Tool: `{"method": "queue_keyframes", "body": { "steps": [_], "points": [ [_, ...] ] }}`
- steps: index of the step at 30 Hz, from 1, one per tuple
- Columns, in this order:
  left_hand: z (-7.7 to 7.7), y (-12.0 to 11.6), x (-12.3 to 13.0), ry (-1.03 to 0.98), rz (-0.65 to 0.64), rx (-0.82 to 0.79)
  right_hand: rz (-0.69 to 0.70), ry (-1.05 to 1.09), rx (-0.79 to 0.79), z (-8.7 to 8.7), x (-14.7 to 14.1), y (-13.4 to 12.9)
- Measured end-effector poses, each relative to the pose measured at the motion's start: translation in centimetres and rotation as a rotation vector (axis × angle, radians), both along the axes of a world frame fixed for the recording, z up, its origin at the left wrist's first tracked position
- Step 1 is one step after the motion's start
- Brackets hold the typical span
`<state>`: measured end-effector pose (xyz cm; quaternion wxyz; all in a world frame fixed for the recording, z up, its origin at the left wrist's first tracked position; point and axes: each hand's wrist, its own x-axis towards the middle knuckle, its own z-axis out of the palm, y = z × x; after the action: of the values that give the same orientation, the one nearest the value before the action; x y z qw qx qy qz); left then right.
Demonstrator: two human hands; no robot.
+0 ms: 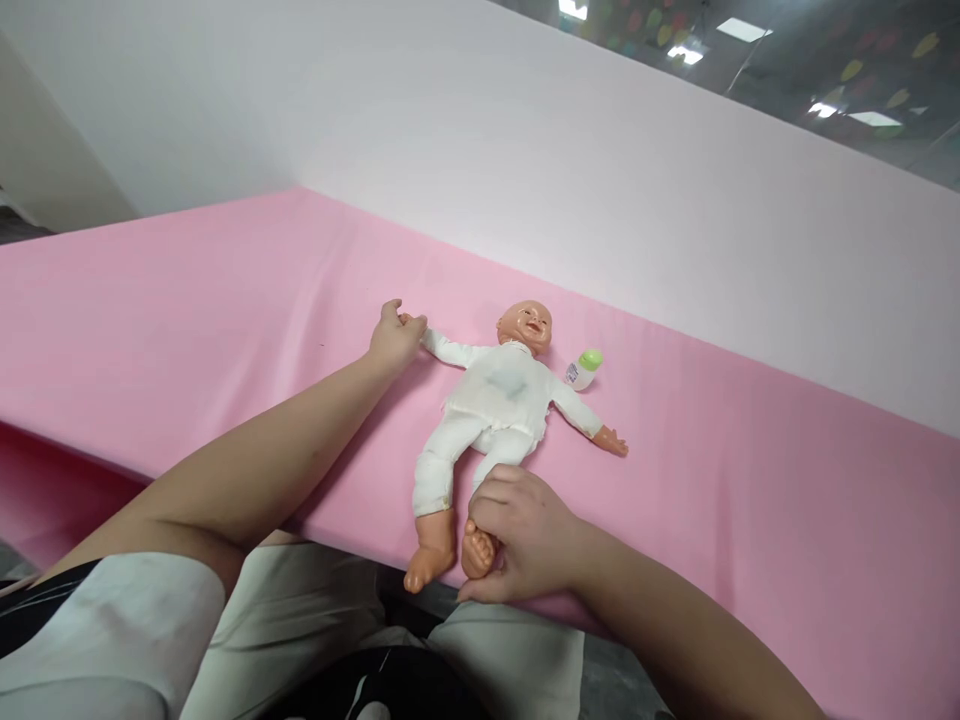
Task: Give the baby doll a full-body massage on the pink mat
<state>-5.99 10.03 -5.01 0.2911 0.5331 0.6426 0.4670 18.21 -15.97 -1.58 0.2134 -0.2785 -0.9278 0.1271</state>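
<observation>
A baby doll (499,390) with a white cloth body and hard plastic head, hands and feet lies on its back on the pink-covered table (667,510). Its head points away from me and its feet reach the near edge. My left hand (397,335) is closed around the doll's hand on the left, which it mostly hides. Around the doll's foot on the right, my right hand (525,530) is closed, with the toes showing. The doll's other arm stretches out to the right. Beside its head lies a small white bottle (584,369) with a green cap.
A white wall (525,150) rises behind the table's far edge. At upper right, a dark glass surface (787,75) shows bright lights and coloured leaf shapes. My legs (300,620) are under the table's near edge.
</observation>
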Motion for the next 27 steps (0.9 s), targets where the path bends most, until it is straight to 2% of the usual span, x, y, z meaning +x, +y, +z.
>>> {"method": "queue_keyframes", "body": {
  "steps": [2,5,8,10,12,14,17,20,22,25,27],
  "points": [
    [0.3,0.0,-0.7,0.115,-0.024,-0.032,0.008,-0.074,-0.005,-0.2,-0.1,0.1],
    [0.7,-0.5,-1.0,0.335,-0.063,-0.018,0.013,-0.045,-0.016,0.1,-0.2,0.1],
    [1.2,-2.1,-0.1,0.499,-0.075,0.094,0.041,0.139,-0.085,0.5,-0.1,0.3],
    [1.7,-3.8,1.4,0.507,-0.129,0.187,0.022,0.285,-0.158,0.7,0.3,0.8],
    [2.4,-5.9,3.4,0.457,-0.234,0.236,-0.103,0.385,-0.187,0.9,1.2,1.5],
    [3.2,-7.7,5.6,0.452,-0.435,0.280,-0.324,0.409,-0.162,0.9,2.3,2.5],
    [4.1,-9.5,8.2,0.502,-0.581,0.241,-0.641,0.271,-0.138,0.9,4.0,4.2],
    [4.2,-9.8,9.1,0.544,-0.562,0.169,-0.848,-0.002,-0.202,0.8,5.3,5.8],
    [3.9,-9.6,9.1,0.465,-0.532,0.139,-0.931,-0.104,-0.228,0.6,5.8,6.6],
    [3.5,-9.6,8.9,0.218,-0.496,0.054,-0.974,-0.067,-0.243,0.1,6.0,7.5],
    [3.4,-10.0,9.1,0.036,-0.491,-0.017,-0.957,0.081,-0.243,-0.3,5.8,7.8]
  ]
}}
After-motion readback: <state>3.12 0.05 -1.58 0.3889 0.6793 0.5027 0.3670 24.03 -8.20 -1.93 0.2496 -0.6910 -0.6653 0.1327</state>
